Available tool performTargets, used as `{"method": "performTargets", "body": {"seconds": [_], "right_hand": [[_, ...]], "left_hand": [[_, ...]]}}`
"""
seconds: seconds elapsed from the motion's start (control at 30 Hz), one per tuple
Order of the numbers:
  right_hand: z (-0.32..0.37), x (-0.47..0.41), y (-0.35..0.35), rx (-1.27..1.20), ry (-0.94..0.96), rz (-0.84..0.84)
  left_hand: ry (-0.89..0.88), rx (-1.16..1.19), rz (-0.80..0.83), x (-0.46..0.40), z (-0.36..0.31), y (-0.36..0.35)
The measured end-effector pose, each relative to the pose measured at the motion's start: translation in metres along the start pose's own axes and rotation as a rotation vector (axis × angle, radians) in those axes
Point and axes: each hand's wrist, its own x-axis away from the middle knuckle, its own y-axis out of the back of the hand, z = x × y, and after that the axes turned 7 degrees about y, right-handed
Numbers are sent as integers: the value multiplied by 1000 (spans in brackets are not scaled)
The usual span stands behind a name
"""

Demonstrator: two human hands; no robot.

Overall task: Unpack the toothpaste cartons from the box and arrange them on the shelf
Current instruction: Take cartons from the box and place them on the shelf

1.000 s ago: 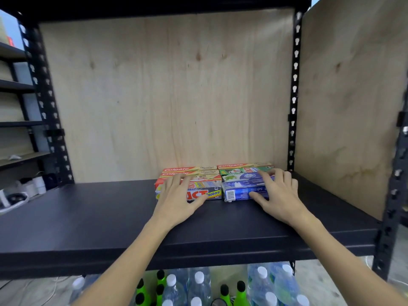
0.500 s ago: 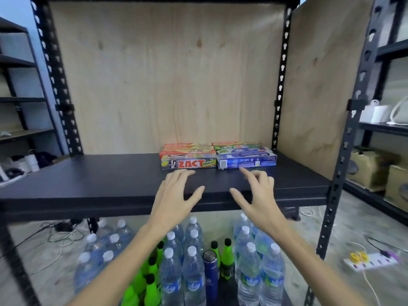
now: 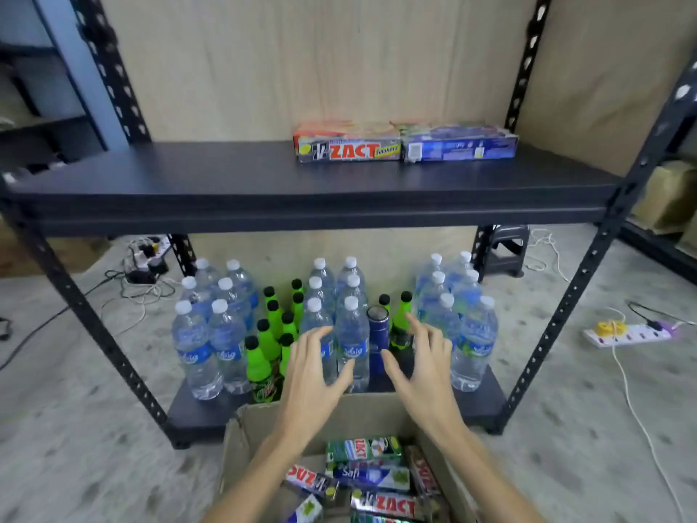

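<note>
**Back to the box for the next cartons**

Nearest, at the bottom edge: the open cardboard box [image 3: 241, 443] on the floor, loose toothpaste cartons [image 3: 371, 479] lying jumbled and crosswise inside. Best to lower both hands straight in, take cartons that already lie parallel, and square them before lifting. Worth avoiding any carton pinned under another; likely to drag its neighbours out.

Just above the far rim of the box: left hand [image 3: 311, 375] and right hand [image 3: 424, 366], side by side, palms down, wrists level. Fingers spread and slightly curved, thumbs angled toward each other. Both grips released, nothing held, nothing touched. Forearms running back over the box toward the camera.

Behind the hands, on the lowest shelf: clear water bottles [image 3: 352, 341], green soda bottles [image 3: 260, 356] and a dark blue flask [image 3: 378, 341] standing upright.

Farther up, on the black shelf [image 3: 188, 183]: shelved cartons [image 3: 405, 143] in two flush stacks at the back right, a red ZACT face and a blue face forward. Plenty of bare shelf to their left; sensible to set the next stack hard against that side.
</note>
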Motion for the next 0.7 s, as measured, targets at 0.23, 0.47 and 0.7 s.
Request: {"method": "performTargets", "body": {"seconds": [0.23,0.47,0.7], "right_hand": [[-51,101,-62,86,-242,289],[-99,177,-104,273,-345,621],[-119,212,-145,365,-384,814]], "left_hand": [[310,-50,305,70,95,-46],[472,-126,468,119,177,-75],[663,-176,550,154,228,-109]]}}
